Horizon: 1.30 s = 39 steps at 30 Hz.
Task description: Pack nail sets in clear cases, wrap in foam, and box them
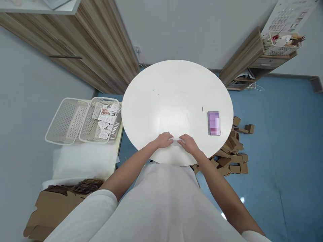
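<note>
On the white round table (176, 84), close to its near edge, lies a thin white translucent sheet (174, 121). Its near end shows as a narrow white roll or fold (177, 138). My left hand (164, 139) has its fingers closed on the left end of this roll. At the right end, my right hand (188, 142) grips it in the same way. Whether something is wrapped inside cannot be seen. A purple phone-like rectangle (214, 123), blurred out, rests on the table's right side.
To the left, a white basket (82, 129) with printed cards stands beside another white basket (58, 121). White sheets (80, 161) and a brown carton (55, 208) lie nearer. Small brown boxes (230, 151) are heaped on the floor at right. A wooden cabinet (249, 60) stands behind.
</note>
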Each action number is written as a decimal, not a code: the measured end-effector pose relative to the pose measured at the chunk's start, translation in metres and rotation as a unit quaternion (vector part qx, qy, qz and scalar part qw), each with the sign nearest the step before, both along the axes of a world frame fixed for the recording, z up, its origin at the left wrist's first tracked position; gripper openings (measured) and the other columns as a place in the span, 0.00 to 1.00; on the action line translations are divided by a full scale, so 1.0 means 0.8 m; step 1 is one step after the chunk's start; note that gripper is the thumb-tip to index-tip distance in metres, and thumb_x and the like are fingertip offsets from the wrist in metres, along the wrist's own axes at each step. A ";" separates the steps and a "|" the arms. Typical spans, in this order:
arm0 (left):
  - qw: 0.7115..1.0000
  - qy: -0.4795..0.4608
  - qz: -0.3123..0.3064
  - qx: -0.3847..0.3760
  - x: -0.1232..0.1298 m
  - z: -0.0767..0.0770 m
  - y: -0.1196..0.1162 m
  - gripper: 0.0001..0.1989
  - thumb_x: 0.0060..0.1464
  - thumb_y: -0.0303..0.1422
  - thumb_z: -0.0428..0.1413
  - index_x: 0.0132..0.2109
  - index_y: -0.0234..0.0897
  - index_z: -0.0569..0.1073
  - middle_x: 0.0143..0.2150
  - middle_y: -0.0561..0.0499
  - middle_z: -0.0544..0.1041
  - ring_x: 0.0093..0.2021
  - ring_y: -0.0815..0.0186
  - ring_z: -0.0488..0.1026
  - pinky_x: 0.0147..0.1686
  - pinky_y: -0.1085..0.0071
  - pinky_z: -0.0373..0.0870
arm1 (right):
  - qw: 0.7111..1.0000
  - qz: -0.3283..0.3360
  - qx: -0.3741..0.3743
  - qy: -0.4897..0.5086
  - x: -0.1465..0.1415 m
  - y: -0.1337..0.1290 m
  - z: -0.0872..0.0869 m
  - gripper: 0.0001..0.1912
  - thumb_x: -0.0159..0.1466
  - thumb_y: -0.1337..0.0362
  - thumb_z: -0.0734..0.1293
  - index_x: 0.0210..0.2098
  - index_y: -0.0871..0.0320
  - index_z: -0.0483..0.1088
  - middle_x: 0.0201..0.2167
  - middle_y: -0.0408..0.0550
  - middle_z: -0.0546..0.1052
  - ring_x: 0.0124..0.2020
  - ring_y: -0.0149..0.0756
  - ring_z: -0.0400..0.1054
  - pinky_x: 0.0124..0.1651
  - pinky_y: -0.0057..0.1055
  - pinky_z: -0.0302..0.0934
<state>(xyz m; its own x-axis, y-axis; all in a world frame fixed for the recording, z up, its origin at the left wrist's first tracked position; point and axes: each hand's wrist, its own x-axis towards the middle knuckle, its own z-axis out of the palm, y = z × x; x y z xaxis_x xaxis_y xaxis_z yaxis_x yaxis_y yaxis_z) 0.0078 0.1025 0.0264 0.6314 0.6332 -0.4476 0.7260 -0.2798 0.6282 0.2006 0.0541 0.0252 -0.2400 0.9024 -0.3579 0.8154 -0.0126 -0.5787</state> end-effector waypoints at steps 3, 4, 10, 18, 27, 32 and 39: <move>0.998 -0.023 0.028 -0.053 -0.003 -0.005 0.012 0.18 0.50 0.36 0.48 0.49 0.39 0.67 0.46 0.48 0.71 0.45 0.62 0.68 0.42 0.68 0.64 | 0.999 -0.025 -0.042 0.023 0.001 0.012 -0.006 0.15 0.62 0.55 0.57 0.42 0.54 0.67 0.39 0.49 0.71 0.37 0.37 0.65 0.39 0.33 0.58; 0.997 -0.020 0.049 -0.064 -0.004 -0.008 0.015 0.19 0.49 0.36 0.49 0.49 0.38 0.66 0.46 0.48 0.71 0.44 0.62 0.68 0.41 0.69 0.65 | 0.997 -0.037 -0.050 0.034 0.002 0.015 -0.010 0.15 0.62 0.55 0.57 0.43 0.54 0.67 0.40 0.49 0.71 0.39 0.37 0.66 0.39 0.32 0.58; 0.988 0.029 0.124 -0.086 -0.010 -0.026 0.023 0.12 0.51 0.32 0.48 0.44 0.38 0.68 0.43 0.49 0.73 0.41 0.63 0.70 0.36 0.70 0.67 | 0.988 -0.109 -0.089 0.067 0.001 0.025 -0.029 0.12 0.61 0.59 0.58 0.43 0.54 0.64 0.38 0.46 0.73 0.38 0.36 0.66 0.35 0.30 0.58; 0.987 0.064 0.143 -0.041 -0.011 -0.033 0.020 0.13 0.52 0.28 0.46 0.44 0.39 0.69 0.46 0.49 0.72 0.46 0.63 0.68 0.42 0.68 0.65 | 0.993 -0.114 -0.027 0.019 0.007 0.022 -0.045 0.14 0.64 0.64 0.53 0.43 0.54 0.67 0.39 0.48 0.70 0.38 0.35 0.65 0.37 0.31 0.59; 0.973 0.069 0.140 0.172 -0.020 -0.017 0.007 0.12 0.53 0.30 0.48 0.45 0.39 0.68 0.48 0.45 0.69 0.49 0.58 0.65 0.44 0.60 0.62 | 0.975 -0.084 0.191 -0.077 0.024 0.003 -0.046 0.13 0.63 0.65 0.55 0.44 0.57 0.66 0.46 0.56 0.68 0.49 0.45 0.60 0.47 0.42 0.55; 0.975 0.009 -0.026 0.220 -0.015 -0.017 -0.019 0.19 0.49 0.40 0.53 0.48 0.39 0.65 0.54 0.44 0.65 0.56 0.55 0.58 0.55 0.54 0.47 | 0.975 0.128 0.179 -0.022 0.012 -0.005 -0.039 0.14 0.58 0.59 0.63 0.42 0.56 0.65 0.53 0.55 0.64 0.56 0.47 0.54 0.53 0.46 0.50; 0.984 0.038 -0.040 0.171 -0.008 -0.023 -0.018 0.25 0.44 0.36 0.56 0.51 0.38 0.62 0.54 0.43 0.65 0.53 0.55 0.61 0.56 0.55 0.43 | 0.991 0.109 0.067 -0.028 -0.006 -0.002 -0.031 0.17 0.53 0.65 0.66 0.43 0.55 0.63 0.56 0.55 0.61 0.56 0.47 0.55 0.52 0.45 0.52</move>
